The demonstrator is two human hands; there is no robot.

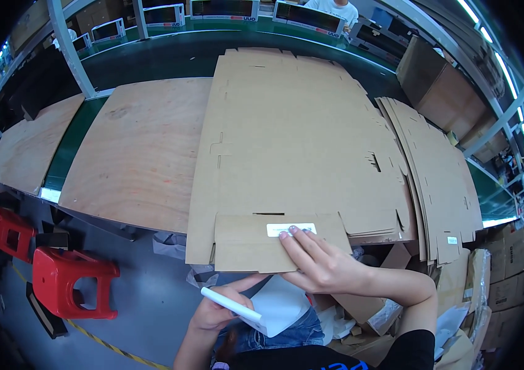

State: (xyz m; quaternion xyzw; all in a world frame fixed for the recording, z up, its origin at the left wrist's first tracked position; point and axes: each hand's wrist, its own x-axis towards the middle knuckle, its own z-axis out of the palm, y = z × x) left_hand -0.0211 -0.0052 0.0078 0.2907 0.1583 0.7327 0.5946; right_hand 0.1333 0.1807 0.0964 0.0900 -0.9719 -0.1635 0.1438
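Observation:
A large flat cardboard carton blank (pixel 299 135) lies on top of a stack in front of me. A narrow flap (pixel 243 243) runs along its near edge, with a small white label (pixel 274 229) on it. My right hand (pixel 317 262) lies on this flap, fingers stretched out and their tips on the label's lower edge. Lower down, my left hand (pixel 212 313) is closed around what looks like a roll of white labels (pixel 232 303), seen edge-on. A white paper strip (pixel 280 305) hangs beside it, over my lap.
More carton blanks (pixel 428 166) are stacked at right. Wooden boards (pixel 145 148) lie at left. Red stools (pixel 67 280) stand on the floor. Beyond the table, a green conveyor (pixel 169 52) carries boxed units (pixel 225 8), with a person (pixel 336 7) behind it. Loose packaging (pixel 385 314) crowds the lower right.

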